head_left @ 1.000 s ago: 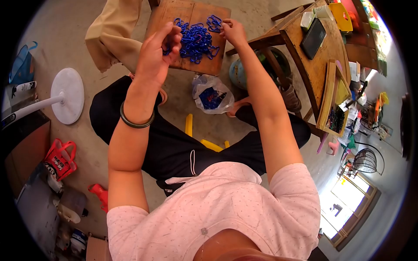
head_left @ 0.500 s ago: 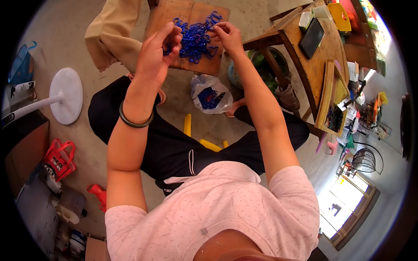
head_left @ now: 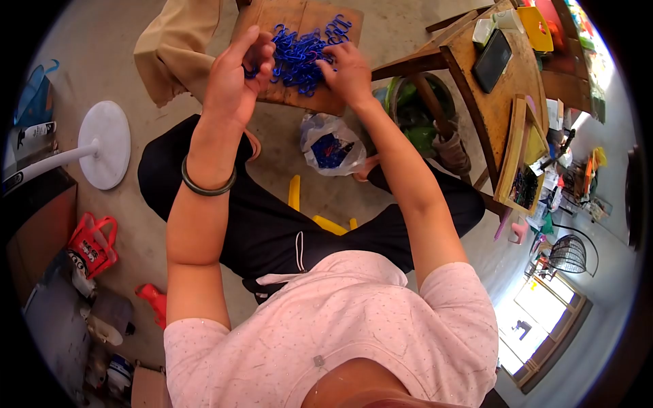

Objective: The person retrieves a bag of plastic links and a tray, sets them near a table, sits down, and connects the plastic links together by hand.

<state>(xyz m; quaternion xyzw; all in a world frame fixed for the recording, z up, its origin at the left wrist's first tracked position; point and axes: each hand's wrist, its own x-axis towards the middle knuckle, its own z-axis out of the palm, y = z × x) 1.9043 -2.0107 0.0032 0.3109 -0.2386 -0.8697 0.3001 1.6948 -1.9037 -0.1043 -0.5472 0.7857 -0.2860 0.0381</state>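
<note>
A loose pile of blue hooks [head_left: 296, 58] lies on a small wooden board [head_left: 309, 102] at the top of the view. My left hand [head_left: 238, 71] is raised at the left of the pile, its fingers curled around a blue hook [head_left: 251, 71]. On the pile's right side, my right hand [head_left: 347, 71] reaches down with thumb and fingers apart, touching the hooks. Its fingertips partly cover the hooks under them. A few hooks [head_left: 338, 28] sit in a cluster at the upper right of the pile.
Below the board, a clear plastic bag [head_left: 330, 146] holds more blue pieces. A wooden table [head_left: 469, 68] with a phone [head_left: 492, 61] stands at the right, a bucket [head_left: 422, 109] beside it. Tan cloth [head_left: 173, 51] hangs at the left. A white round base [head_left: 105, 145] stands farther left.
My right hand has moved left and down from the board's right edge onto the pile, its fingers spreading. My left hand has shifted slightly left, still holding a blue hook.
</note>
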